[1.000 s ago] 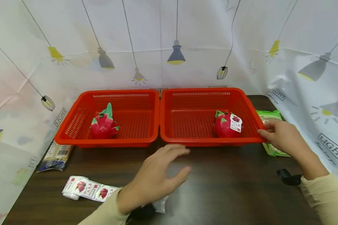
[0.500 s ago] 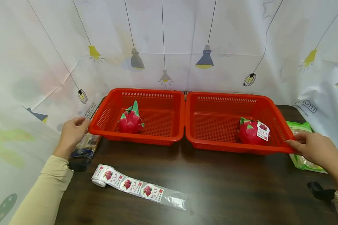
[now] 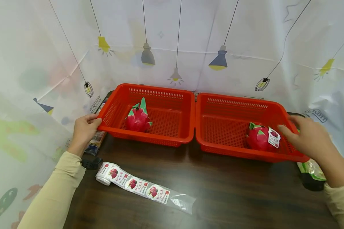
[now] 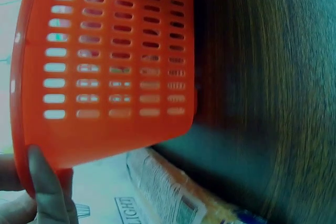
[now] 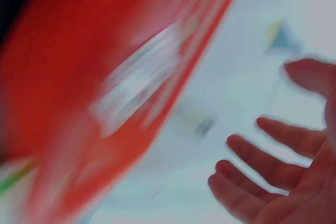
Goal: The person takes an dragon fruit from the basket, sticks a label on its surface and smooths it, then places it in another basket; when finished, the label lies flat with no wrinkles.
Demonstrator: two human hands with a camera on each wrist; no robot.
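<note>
My left hand (image 3: 86, 128) pinches the rim of the left red basket (image 3: 149, 135) at its near left corner; in the left wrist view the fingers (image 4: 46, 182) and thumb close over that rim. Inside lies a dragon fruit (image 3: 138, 119) with green leaf tips, no label visible on it. The right red basket (image 3: 226, 147) stands beside it and holds another dragon fruit (image 3: 258, 137) bearing a white sticker (image 3: 274, 138). Over that basket's right end is my right hand (image 3: 311, 135), fingers spread and holding nothing; the right wrist view shows them apart from the blurred basket.
A roll of dragon fruit stickers (image 3: 104, 173) lies partly unrolled on the dark wooden table (image 3: 235, 194). One plastic packet (image 3: 96, 141) is beside the left basket, and a green packet (image 3: 312, 168) is partly hidden at right. A lamp-printed sheet (image 3: 166, 31) hangs behind.
My left hand has moved from the table's middle to the left basket's corner and taken hold of its rim. My right hand has let go of the right basket and lifted. The view shifted left.
</note>
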